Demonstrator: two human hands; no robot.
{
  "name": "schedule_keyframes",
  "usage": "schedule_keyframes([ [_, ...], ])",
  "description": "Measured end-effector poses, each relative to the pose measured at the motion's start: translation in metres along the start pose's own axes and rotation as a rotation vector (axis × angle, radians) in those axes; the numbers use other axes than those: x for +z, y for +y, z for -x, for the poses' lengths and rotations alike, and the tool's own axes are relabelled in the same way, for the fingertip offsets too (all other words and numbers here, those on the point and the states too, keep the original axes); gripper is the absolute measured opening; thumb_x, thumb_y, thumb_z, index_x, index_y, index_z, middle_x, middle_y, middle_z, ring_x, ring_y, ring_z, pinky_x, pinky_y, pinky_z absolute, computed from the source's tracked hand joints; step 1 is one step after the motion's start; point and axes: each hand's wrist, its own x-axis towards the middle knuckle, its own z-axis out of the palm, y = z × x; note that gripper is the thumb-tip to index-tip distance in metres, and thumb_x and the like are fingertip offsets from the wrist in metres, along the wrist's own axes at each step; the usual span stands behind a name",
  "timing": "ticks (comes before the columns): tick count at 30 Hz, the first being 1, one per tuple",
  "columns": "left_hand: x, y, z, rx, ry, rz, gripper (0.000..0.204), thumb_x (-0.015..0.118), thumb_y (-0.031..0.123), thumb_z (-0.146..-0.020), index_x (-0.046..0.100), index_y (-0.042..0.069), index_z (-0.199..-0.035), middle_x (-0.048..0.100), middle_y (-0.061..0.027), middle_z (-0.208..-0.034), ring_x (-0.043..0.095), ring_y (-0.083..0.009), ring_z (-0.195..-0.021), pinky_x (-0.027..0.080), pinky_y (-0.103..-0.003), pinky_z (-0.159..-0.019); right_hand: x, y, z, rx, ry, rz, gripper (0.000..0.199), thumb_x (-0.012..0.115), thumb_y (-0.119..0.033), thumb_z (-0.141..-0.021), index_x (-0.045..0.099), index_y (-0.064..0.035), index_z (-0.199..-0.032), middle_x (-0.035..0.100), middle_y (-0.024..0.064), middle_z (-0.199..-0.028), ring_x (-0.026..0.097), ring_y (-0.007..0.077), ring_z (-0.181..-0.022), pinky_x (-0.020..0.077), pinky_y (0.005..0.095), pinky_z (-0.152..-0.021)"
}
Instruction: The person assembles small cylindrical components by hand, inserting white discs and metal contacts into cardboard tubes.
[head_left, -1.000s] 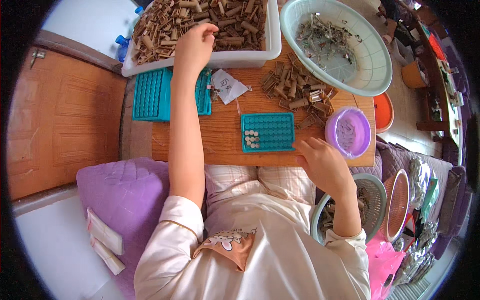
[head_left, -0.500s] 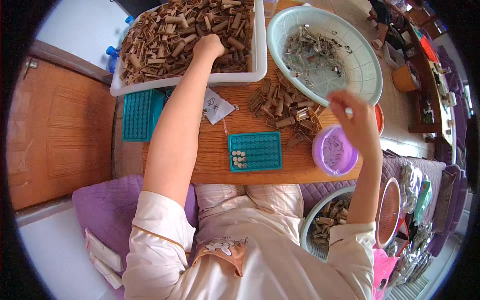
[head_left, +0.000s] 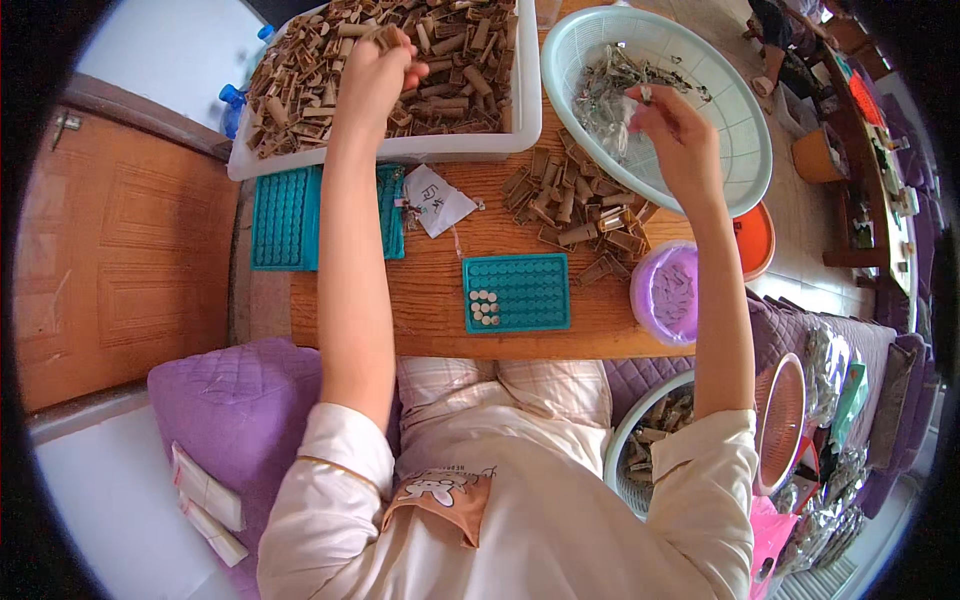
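My left hand (head_left: 376, 80) is over the white bin (head_left: 430, 152), its fingers closed on a brown plastic piece (head_left: 385, 40). Beneath it lies a deep heap of similar brown half-tube pieces (head_left: 450, 75). Above the pale green mesh basket (head_left: 740, 170), my right hand (head_left: 682, 140) pinches a small shiny metal piece (head_left: 645, 96) at its fingertips. A tangle of thin metal parts (head_left: 612, 75) lies in that basket. On the table in front of me sits a teal tray (head_left: 530, 295) of small wells, with several round silvery discs (head_left: 484, 307) at its left side.
A loose pile of brown pieces (head_left: 565, 195) is between bin and basket. Beside it stand a purple-lined tub (head_left: 640, 300) and an orange bowl (head_left: 755, 240). More teal trays (head_left: 285, 220) and a white paper tag (head_left: 438, 200) lie below the bin. Another basket (head_left: 622, 460) is by my right side.
My left hand has lifted from the heap, moving left with a brown piece. My right hand has reached farther into the mesh basket and now pinches a metal part.
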Motion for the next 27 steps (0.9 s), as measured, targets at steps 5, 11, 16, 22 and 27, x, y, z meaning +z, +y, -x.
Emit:
schedule_keyframes([
  [5, 0.032, 0.029, 0.136, -0.051, -0.298, 0.447, 0.011, 0.045, 0.004, -0.069, 0.045, 0.007, -0.081, 0.047, -0.0022, -0.071, 0.046, -0.0096, -0.066, 0.038, -0.021, -0.061, 0.015, -0.077, 0.063, -0.247, 0.026, 0.27, 0.018, 0.056, 0.0, -0.068, 0.058, -0.0037, -0.085, 0.054, 0.0087, -0.066, 0.053, 0.0186, -0.054, 0.043, 0.0271, -0.05],
  [11, 0.047, 0.027, 0.221, -0.1, -0.216, 0.236, 0.019, 0.057, 0.012, -0.072, 0.049, 0.003, -0.087, 0.048, -0.001, -0.071, 0.044, -0.0066, -0.062, 0.037, -0.02, -0.057, 0.033, -0.093, 0.123, -0.306, -0.123, 0.274, 0.025, 0.058, 0.0, -0.065, 0.056, -0.0034, -0.09, 0.049, 0.0071, -0.062, 0.051, 0.0212, -0.052, 0.0421, 0.0301, -0.045],
  [16, 0.037, 0.018, 0.242, -0.08, -0.187, 0.175, 0.025, 0.061, 0.01, -0.071, 0.054, 0.003, -0.094, 0.055, -0.0032, -0.079, 0.05, -0.0073, -0.067, 0.041, -0.02, -0.06, 0.043, -0.098, 0.149, -0.233, -0.224, 0.305, 0.025, 0.059, -0.003, -0.066, 0.054, -0.0014, -0.091, 0.047, 0.0061, -0.06, 0.051, 0.0196, -0.051, 0.0425, 0.0301, -0.043],
  [22, 0.029, 0.007, 0.257, -0.125, -0.201, 0.167, 0.023, 0.061, 0.011, -0.073, 0.054, 0.003, -0.093, 0.058, -0.0046, -0.078, 0.05, -0.0055, -0.065, 0.04, -0.018, -0.058, 0.049, -0.096, 0.156, -0.17, -0.304, 0.271, 0.026, 0.06, -0.007, -0.067, 0.054, -0.0027, -0.092, 0.047, 0.0066, -0.059, 0.051, 0.0203, -0.051, 0.0426, 0.0311, -0.045],
  [27, 0.03, -0.001, 0.262, -0.222, -0.122, 0.325, 0.024, 0.062, 0.013, -0.072, 0.054, 0.003, -0.093, 0.057, -0.0023, -0.079, 0.048, -0.0039, -0.068, 0.038, -0.017, -0.058, 0.055, -0.095, 0.159, -0.157, -0.278, 0.172, 0.022, 0.06, -0.002, -0.067, 0.056, -0.0029, -0.089, 0.057, 0.0095, -0.067, 0.052, 0.0208, -0.048, 0.0421, 0.0298, -0.045],
])
